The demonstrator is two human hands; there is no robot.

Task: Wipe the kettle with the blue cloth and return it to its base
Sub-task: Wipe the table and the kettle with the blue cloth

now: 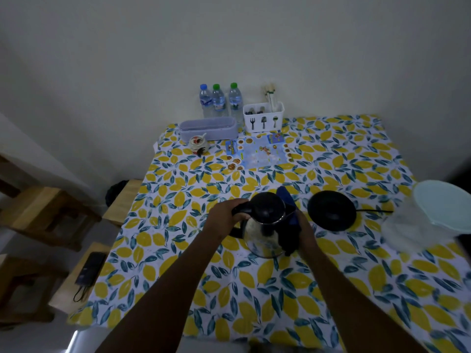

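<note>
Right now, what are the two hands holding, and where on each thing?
The left hand grips the steel kettle by its black handle. The right hand presses the blue cloth against the kettle's side.

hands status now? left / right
Left hand: closed on the kettle handle.
Right hand: pressing the blue cloth against the kettle's side, closed on it.
</note>
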